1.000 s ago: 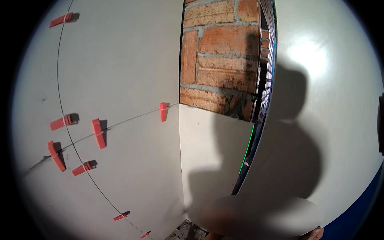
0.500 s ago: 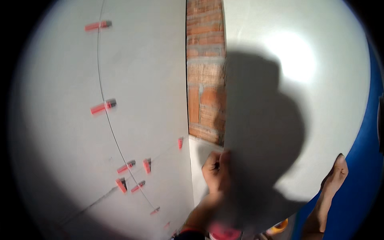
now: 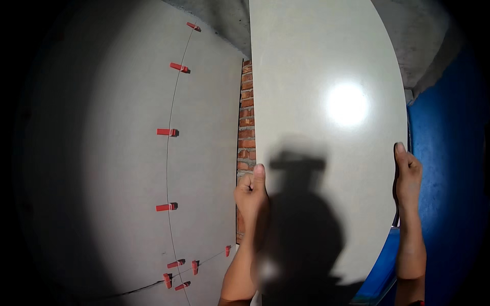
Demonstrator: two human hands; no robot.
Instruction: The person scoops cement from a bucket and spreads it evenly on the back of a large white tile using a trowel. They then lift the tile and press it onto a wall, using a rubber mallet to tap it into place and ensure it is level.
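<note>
- Tiled wall (image 3: 127,153) fills the view left of the big tile, pale grey, with red levelling clips (image 3: 166,132) set along its joints.
- Strip of bare brick (image 3: 246,127) shows just left of the big tile's edge.
- Large pale tile (image 3: 326,102) held upright before me, glossy, with a bright glare spot and my shadow on its face.
- My left hand (image 3: 251,194) is clamped on the tile's left edge, thumb up along it.
- My right hand (image 3: 407,176) grips the tile's right edge, fingers wrapped behind.
- Blue surface (image 3: 444,178) lies right of the tile; rough concrete (image 3: 224,20) above it.
</note>
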